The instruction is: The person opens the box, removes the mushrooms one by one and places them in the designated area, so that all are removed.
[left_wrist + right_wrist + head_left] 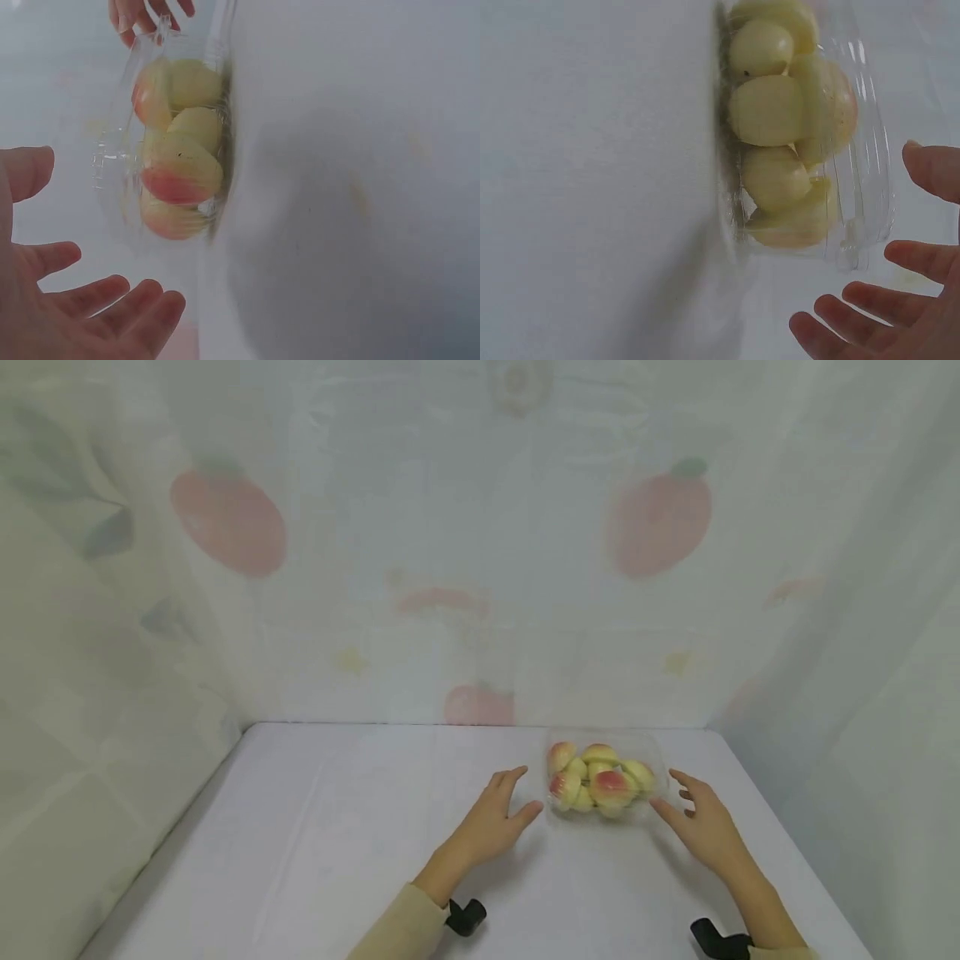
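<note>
A clear plastic clamshell box (647,748) sits on the table toward its far right part. Inside it are several mushroom-shaped pieces (611,787), pale yellow with red-blushed caps. My left hand (487,827) hovers just left of the box, fingers spread and nothing in it. On the other side is my right hand (705,828), also spread, its thumb tip right by the box's right edge. In the left wrist view the box lid (112,169) stands beyond the fingers. The right wrist view shows pale rounded stems (765,111) through the box wall.
The white table (337,843) reaches back to a pale curtain (465,527) printed with fruit shapes. More fabric hangs along the left (90,710) and right sides (885,735). Black wrist mounts (467,918) stick out by both forearms.
</note>
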{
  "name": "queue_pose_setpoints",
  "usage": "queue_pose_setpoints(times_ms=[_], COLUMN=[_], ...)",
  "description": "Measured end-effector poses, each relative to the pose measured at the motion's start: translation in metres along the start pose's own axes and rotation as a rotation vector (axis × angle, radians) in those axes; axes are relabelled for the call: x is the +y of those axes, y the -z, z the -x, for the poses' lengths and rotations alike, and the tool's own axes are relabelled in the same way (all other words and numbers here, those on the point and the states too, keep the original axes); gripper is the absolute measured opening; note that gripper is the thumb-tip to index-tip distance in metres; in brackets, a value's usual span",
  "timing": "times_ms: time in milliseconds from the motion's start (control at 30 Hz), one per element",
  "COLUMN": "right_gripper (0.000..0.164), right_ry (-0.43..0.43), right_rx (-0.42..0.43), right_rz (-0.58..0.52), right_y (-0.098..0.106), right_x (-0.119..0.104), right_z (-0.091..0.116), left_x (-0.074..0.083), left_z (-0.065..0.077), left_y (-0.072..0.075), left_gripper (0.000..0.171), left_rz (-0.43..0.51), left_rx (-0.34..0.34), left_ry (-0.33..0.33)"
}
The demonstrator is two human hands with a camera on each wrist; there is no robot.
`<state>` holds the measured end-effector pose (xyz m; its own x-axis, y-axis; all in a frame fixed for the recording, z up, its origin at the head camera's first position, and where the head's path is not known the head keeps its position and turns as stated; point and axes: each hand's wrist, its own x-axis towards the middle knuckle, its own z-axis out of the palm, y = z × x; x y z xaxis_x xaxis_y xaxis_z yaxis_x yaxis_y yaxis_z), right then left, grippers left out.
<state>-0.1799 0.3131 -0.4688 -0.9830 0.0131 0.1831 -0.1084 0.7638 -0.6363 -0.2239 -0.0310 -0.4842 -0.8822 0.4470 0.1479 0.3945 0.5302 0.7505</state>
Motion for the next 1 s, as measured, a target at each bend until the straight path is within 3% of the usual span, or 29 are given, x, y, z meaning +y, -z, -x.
queue_pose_setpoints(times_ms=[133,300,467,700,1000], right_gripper=[0.079,0.080,0.083,0.086,0.087], right_ry=[-0.073,-0.094,-0.113,-0.119,-0.100], right_rx=[-0.056,-0.078,-0.104,-0.150,-0.154], right_rz=[-0.084,-0.120,-0.241,-0.339,-0.388], right_y=[0.001,0.000,-0.005,-0.012,-0.015], right_x=[0.002,0.009,0.023,0.033,0.031], right_z=[-0.006,-0.009,-0.012,-0.017,-0.019], left_x=[-0.001,0.000,0.001,-0.001,-0.009], left_z=[-0.009,-0.025,-0.034,-0.042,-0.050], left_y=[-0.006,-0.015,-0.023,-0.029,-0.041], left_gripper=[0.074,0.078,0.080,0.088,0.082], left_rz=[0.132,0.282,0.394,0.480,0.549], left_rx=[-0.026,-0.032,-0.034,-0.031,-0.030], left_ry=[0.019,0.056,0.097,0.178,0.142])
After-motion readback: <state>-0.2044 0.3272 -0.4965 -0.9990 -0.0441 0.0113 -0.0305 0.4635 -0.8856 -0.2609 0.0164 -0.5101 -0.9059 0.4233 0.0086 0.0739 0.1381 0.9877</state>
